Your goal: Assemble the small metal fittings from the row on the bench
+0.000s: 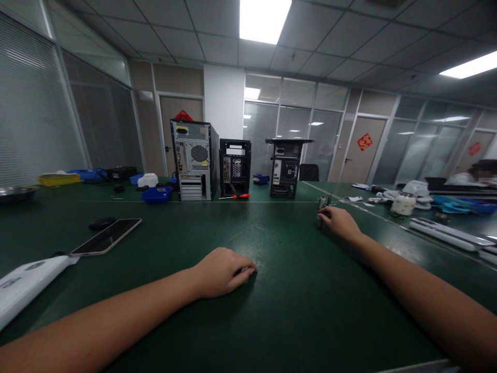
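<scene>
My left hand [223, 270] rests on the green table [272, 311] in front of me, its fingers curled down against the mat; whether anything lies under them is hidden. My right hand [339, 221] reaches out further to the right, fingers closed on a small grey metal part [321, 207] that stands on the table. Three computer cases stand at the far side: a silver-backed one [194, 160], a black open one [235, 167] and another black one [287, 168]. A red-handled screwdriver [238, 196] lies in front of the middle case.
A phone [106, 237] lies face up at the left, beside a white device [27, 282] and a black mouse [101, 224]. Blue bins [156, 195] and a yellow tray [58, 179] sit at the far left. At the right lie a white keyboard [446, 232], a jar [403, 204] and clutter; a person sits at the far right.
</scene>
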Action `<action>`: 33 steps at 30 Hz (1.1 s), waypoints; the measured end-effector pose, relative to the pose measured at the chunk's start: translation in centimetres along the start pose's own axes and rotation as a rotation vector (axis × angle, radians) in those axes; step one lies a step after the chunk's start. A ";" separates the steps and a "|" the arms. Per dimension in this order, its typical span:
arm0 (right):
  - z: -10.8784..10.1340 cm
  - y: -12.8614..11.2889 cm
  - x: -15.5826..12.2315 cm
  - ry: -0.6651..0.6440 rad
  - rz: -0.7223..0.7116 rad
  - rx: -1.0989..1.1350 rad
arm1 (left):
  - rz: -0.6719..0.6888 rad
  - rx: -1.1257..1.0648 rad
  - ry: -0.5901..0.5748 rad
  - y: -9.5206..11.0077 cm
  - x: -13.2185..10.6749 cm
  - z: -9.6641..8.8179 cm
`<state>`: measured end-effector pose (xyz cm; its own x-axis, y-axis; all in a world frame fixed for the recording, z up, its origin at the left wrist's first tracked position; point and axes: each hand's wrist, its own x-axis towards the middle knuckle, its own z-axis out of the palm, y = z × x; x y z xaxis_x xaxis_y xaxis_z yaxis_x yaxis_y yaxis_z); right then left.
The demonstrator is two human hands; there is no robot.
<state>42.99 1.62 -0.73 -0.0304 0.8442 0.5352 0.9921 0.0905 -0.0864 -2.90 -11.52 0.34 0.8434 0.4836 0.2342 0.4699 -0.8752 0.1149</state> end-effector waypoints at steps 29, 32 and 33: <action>1.5 1.0 0.5 0.013 0.099 0.219 | -0.006 0.007 0.000 0.3 -0.2 -0.2; 1.5 1.0 0.4 0.022 0.097 0.226 | -0.002 0.004 0.005 0.3 -0.1 -0.1; 1.5 1.0 0.4 0.023 0.097 0.226 | -0.002 0.002 0.005 0.3 -0.1 -0.1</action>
<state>43.80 2.86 -1.85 0.0686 0.8427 0.5340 0.9377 0.1282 -0.3228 -2.89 -11.82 0.43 0.8414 0.4849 0.2385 0.4718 -0.8744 0.1133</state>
